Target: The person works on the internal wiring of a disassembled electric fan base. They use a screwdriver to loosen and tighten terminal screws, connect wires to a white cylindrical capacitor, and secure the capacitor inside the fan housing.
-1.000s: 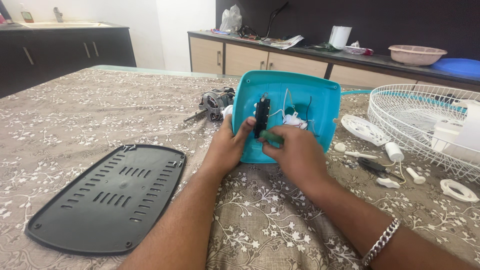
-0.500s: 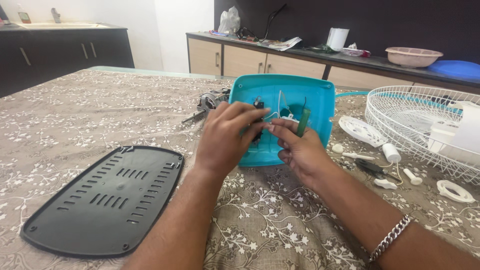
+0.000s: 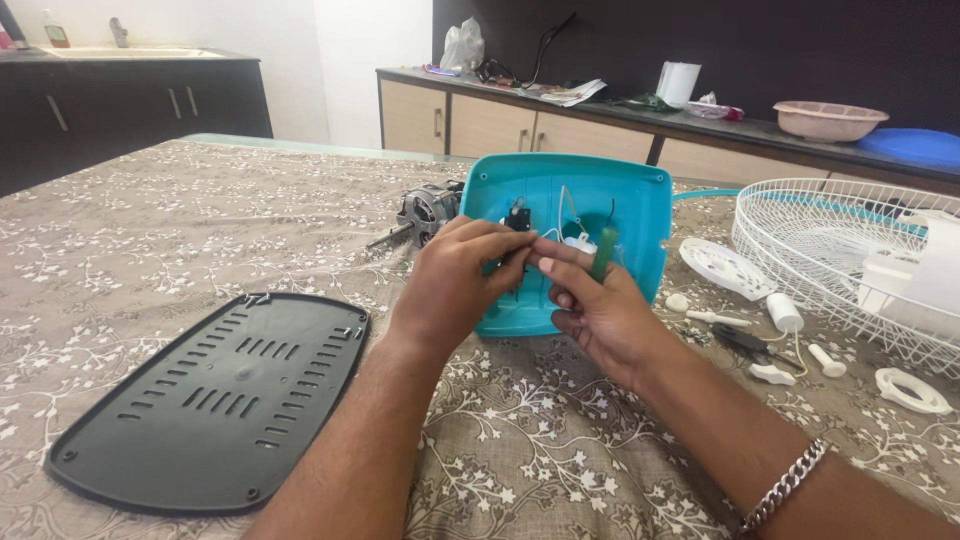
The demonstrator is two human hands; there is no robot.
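The teal plastic housing [image 3: 640, 205] stands tilted up on the counter [image 3: 150, 230], its hollow inner side turned toward the person, with white and dark wires and a small black switch part [image 3: 518, 216] showing inside it. Both hands meet just in front of this housing, over its lower half. The left hand [image 3: 455, 285] is curled narrow, its thumb and forefinger pinched together on something small at the housing's inner face; what it pinches is too small to tell. The right hand [image 3: 598, 310] touches the left at the fingertips and is closed around a green-handled tool [image 3: 603, 252], whose handle stands upright between its fingers, right against the housing's open side. A chain bracelet [image 3: 785, 485] sits on the right wrist. To the left of the housing, well apart and nearer the person, a dark grey vented base plate [image 3: 215, 400] lies flat on the patterned cloth. Just behind the housing's left edge lies a small electric motor [image 3: 425, 212] with its shaft pointing left. To the right of the housing lie a white round cap [image 3: 722, 268], several small white knobs and pegs [image 3: 785, 312], a dark tool [image 3: 742, 340] and a white ring [image 3: 912, 392], and beyond them rests a white wire fan guard [image 3: 850, 250].
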